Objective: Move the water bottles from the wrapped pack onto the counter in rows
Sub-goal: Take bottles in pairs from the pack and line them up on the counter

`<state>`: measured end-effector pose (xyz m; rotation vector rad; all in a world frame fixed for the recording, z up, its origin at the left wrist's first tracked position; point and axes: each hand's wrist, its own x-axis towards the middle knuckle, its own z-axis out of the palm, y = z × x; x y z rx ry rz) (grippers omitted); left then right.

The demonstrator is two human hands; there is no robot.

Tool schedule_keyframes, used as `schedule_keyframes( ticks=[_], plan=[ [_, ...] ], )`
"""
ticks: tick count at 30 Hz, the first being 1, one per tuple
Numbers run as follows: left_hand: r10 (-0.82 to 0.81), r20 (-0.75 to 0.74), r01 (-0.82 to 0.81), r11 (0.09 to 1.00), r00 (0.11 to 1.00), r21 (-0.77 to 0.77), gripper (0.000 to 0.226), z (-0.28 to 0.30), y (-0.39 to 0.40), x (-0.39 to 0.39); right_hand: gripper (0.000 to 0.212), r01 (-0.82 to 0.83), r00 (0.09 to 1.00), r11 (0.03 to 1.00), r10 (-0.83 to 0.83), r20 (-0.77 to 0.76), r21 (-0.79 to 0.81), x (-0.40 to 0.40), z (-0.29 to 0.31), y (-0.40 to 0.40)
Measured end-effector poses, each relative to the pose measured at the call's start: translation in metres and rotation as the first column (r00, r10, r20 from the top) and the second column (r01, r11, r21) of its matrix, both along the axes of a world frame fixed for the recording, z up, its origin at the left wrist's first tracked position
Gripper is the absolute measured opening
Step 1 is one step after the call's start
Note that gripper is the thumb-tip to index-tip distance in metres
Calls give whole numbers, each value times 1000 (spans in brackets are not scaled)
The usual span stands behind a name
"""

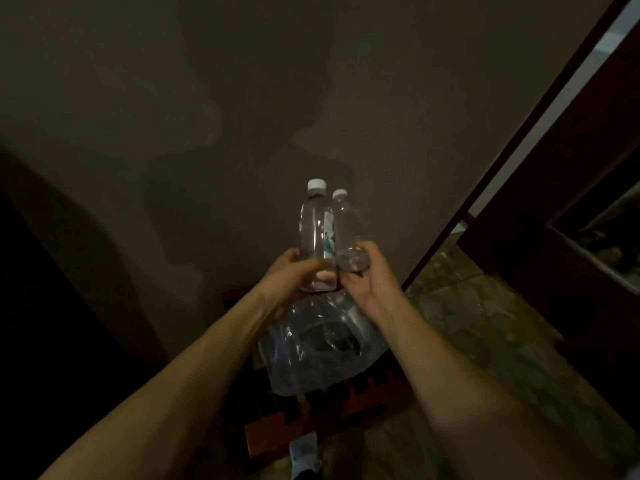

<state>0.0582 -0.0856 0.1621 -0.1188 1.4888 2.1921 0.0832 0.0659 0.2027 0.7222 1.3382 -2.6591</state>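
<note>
I hold two clear water bottles with white caps up in front of a dim wall. My left hand grips the base of the nearer bottle, which stands upright and carries a pale label. My right hand grips the base of the second bottle, tilted slightly away. The two bottles touch side by side. Below my hands lies the crumpled clear plastic wrap of the pack, torn open with a dark hollow in it; whether bottles remain inside is hard to tell.
The wrap rests on a reddish wooden slatted stand. A dark door frame runs diagonally at the right, with mottled green floor beside it. The left side is in deep shadow. No counter shows.
</note>
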Motion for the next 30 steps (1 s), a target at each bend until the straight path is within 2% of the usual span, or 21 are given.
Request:
schedule_keyframes(
  ticks=[3,5,8,12,14,17,20,22,26,30],
  plan=[
    [-16,-177,7,999,984,-54,63,32,-13,1,45,-91,986,994,81,-147,-60,7,18,-11],
    [24,-244,-39,998,970,-54,59,50,-25,5,49,-174,954,985,172,-247,15,11,31,-16],
    [119,-284,-134,990,951,-34,53,74,-44,16,52,-314,854,932,361,-374,183,15,56,-25],
    [264,-346,-294,955,900,-37,47,103,-69,38,55,-301,791,797,516,-330,524,16,82,-55],
    [296,-390,-346,936,872,-62,41,116,-81,53,62,-289,783,737,549,-292,611,20,90,-71],
    [339,-456,-424,901,823,-95,42,131,-96,75,68,-321,740,745,582,-337,584,27,99,-87],
    [427,-544,-565,818,722,-107,47,142,-110,97,56,-332,691,792,574,-439,512,37,107,-102],
    [451,-597,-627,770,663,-115,45,150,-122,113,50,-294,654,798,570,-497,527,46,114,-114],
    [477,-639,-711,684,604,-161,68,175,-152,140,63,-223,603,742,614,-509,632,63,135,-145],
    [508,-632,-713,693,586,-104,62,200,-184,161,63,-204,537,730,641,-549,653,77,151,-179]
  ],
)
